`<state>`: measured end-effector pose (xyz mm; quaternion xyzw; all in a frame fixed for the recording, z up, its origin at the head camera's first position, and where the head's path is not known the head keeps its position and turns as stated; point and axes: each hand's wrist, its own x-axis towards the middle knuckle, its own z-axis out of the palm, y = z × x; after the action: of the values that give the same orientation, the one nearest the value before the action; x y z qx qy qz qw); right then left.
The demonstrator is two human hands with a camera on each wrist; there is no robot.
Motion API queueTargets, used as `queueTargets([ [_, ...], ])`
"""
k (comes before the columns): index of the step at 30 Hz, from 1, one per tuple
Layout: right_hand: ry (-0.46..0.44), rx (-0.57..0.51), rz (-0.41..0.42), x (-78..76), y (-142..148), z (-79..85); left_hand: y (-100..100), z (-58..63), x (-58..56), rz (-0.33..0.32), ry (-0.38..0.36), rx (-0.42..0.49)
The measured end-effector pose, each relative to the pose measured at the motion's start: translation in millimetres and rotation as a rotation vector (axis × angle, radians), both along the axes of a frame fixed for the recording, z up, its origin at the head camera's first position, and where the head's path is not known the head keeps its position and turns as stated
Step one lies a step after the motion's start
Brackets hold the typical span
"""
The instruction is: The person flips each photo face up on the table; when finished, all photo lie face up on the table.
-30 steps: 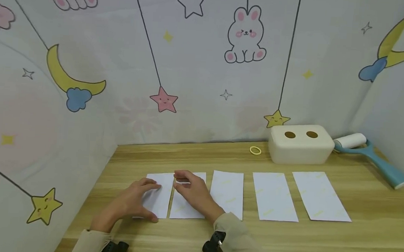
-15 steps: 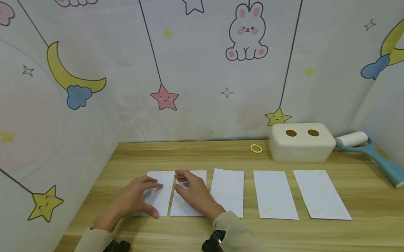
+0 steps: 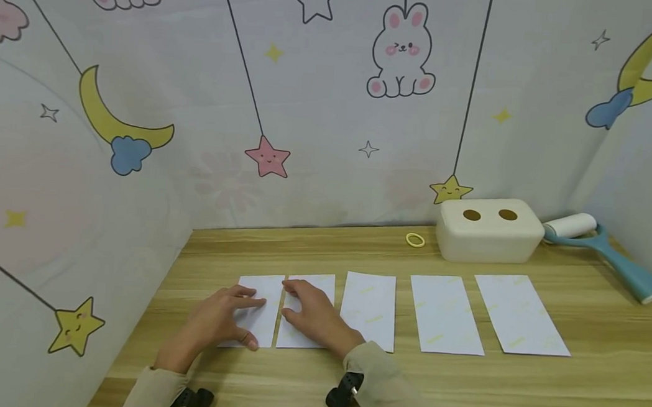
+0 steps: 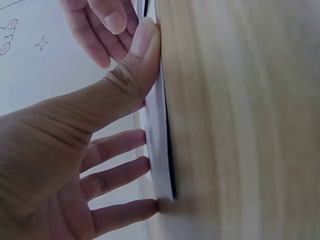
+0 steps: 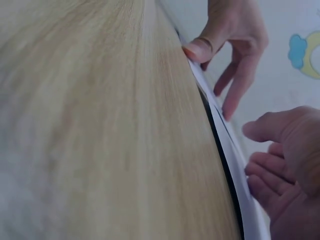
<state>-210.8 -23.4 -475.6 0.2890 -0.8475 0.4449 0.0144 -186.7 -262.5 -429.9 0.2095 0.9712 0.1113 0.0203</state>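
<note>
Over the leftmost white card [image 3: 265, 321] lies my left hand [image 3: 215, 321], its fingers spread on the card and its thumb at the near edge. In the left wrist view the thumb [image 4: 142, 47] sits at the card's edge, with the other fingertips along the sheet. My right hand [image 3: 316, 315] is above the second card [image 3: 291, 338], fingers loosely bent, fingertips near the gap between the two cards. The right wrist view has this hand [image 5: 295, 160] holding nothing, its fingers close to the white sheet's surface [image 5: 235, 165].
More white cards with faint yellow marks lie to the right: a third [image 3: 368, 312], a fourth [image 3: 445, 316] and a fifth [image 3: 523, 315]. Behind them are a yellow ring [image 3: 415, 240], a cream box [image 3: 489, 238] with two holes, and a blue-handled lint roller [image 3: 619, 262] by the wall.
My right fingers have come down slightly and drawn closer together over the second card. The left hand keeps nearly the same place, and the cards lie as before.
</note>
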Motion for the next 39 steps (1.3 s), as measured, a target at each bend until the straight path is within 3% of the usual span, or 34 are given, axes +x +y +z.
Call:
queueTargets([
  [5, -0.025, 0.055, 0.022, 1.0, 0.2, 1.9, 1.8, 1.8, 1.7, 0.005, -0.009, -0.013],
  [22, -0.009, 0.084, 0.035, 0.6, 0.9, 1.2, 1.6, 1.1, 2.5, 0.007, -0.037, 0.018],
  [39, -0.024, 0.099, 0.044, 0.8, 1.2, 2.2, -3.8, 3.1, 1.5, -0.041, -0.061, 0.071],
])
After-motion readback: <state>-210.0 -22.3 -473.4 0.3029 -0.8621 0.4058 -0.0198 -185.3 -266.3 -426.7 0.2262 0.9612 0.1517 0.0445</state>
